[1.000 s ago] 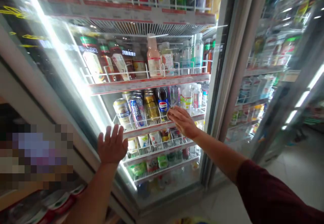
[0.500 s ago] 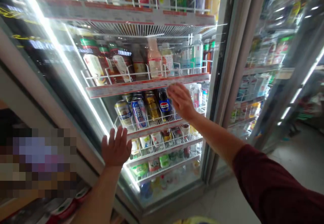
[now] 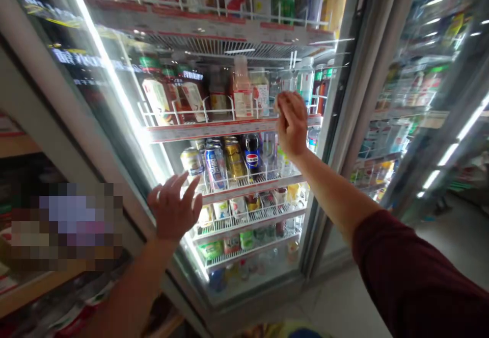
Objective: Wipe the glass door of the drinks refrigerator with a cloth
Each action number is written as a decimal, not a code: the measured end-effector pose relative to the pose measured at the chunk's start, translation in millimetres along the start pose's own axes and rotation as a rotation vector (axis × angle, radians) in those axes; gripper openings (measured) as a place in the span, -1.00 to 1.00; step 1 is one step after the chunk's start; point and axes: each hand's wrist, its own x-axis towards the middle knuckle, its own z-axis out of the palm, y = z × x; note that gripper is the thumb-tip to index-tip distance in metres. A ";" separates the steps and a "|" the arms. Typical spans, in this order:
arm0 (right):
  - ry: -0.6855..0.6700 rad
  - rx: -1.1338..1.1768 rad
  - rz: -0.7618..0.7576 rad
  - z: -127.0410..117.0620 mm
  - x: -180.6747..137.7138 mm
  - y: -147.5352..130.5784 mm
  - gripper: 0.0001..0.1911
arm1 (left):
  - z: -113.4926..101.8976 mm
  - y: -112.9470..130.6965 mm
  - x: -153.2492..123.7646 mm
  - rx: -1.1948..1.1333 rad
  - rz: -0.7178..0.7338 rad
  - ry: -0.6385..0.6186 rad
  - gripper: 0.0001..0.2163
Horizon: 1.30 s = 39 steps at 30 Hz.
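I stand at an open drinks cooler. My left hand (image 3: pixel 174 210) lies flat with its fingers spread against the edge of the open glass door (image 3: pixel 91 103). My right hand (image 3: pixel 292 121) is raised in front of the second shelf (image 3: pixel 214 126), fingers curled, by the clear bottles (image 3: pixel 305 80) at its right end. Whether the fingers grip anything is unclear. Below it, on the third shelf, stand cans (image 3: pixel 214 162) and a dark cola bottle (image 3: pixel 252 155). A pink-capped bottle (image 3: pixel 241 91) stands to the left of my right hand.
The top shelf (image 3: pixel 229 22) holds cartons and bottles. Lower wire shelves (image 3: pixel 244 218) carry small cups and packs. A second cooler with a closed glass door (image 3: pixel 412 103) stands to the right. Wooden shelving (image 3: pixel 34 287) with packaged goods is at the left.
My right hand has risen from the can shelf to the shelf above and its fingers have curled. My left hand stays on the door edge, a little higher.
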 end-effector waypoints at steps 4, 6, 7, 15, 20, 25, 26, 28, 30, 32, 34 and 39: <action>0.059 -0.011 0.079 25.7 -7.5 -31.2 -0.32 | -19.0 0.7 111.2 -0.039 0.082 0.044 -0.44; -0.041 0.026 0.003 31.4 -23.0 -59.8 -0.34 | -20.6 0.5 155.8 -0.079 0.076 -0.031 -0.43; -0.104 0.050 -0.055 30.8 -27.4 -68.8 -0.36 | -19.4 0.4 171.2 -0.099 0.082 -0.053 -0.43; 0.122 -0.024 0.013 10.2 19.8 -7.8 -0.41 | -0.1 1.6 181.5 -0.225 0.064 -0.127 -0.38; -0.189 -0.013 -0.154 16.2 -30.9 -59.3 -0.40 | 0.4 0.9 182.1 -0.239 0.082 -0.132 -0.39; -0.136 -0.069 -0.097 13.8 -17.8 -45.6 -0.47 | -6.2 5.0 184.3 -0.242 0.069 -0.135 -0.40; -0.038 -0.090 -0.047 14.5 -8.3 -34.2 -0.47 | -8.4 6.3 184.5 -0.234 0.062 -0.147 -0.41; 0.125 -0.127 0.031 19.6 0.3 -20.7 -0.47 | -12.7 8.3 185.0 -0.225 0.050 -0.179 -0.44; 0.155 -0.141 0.053 27.0 -13.6 -28.7 -0.48 | -15.8 9.2 185.5 -0.218 0.054 -0.191 -0.45; 0.012 -0.122 -0.004 30.7 -43.5 -54.1 -0.50 | -17.5 9.0 185.4 -0.201 0.084 -0.183 -0.45; -0.211 -0.077 -0.130 27.1 -70.2 -79.2 -0.55 | -18.2 8.5 184.7 -0.185 0.114 -0.177 -0.44; -0.258 -0.049 -0.049 6.8 -53.6 -58.0 -0.52 | -16.3 8.1 184.2 -0.199 0.096 -0.188 -0.41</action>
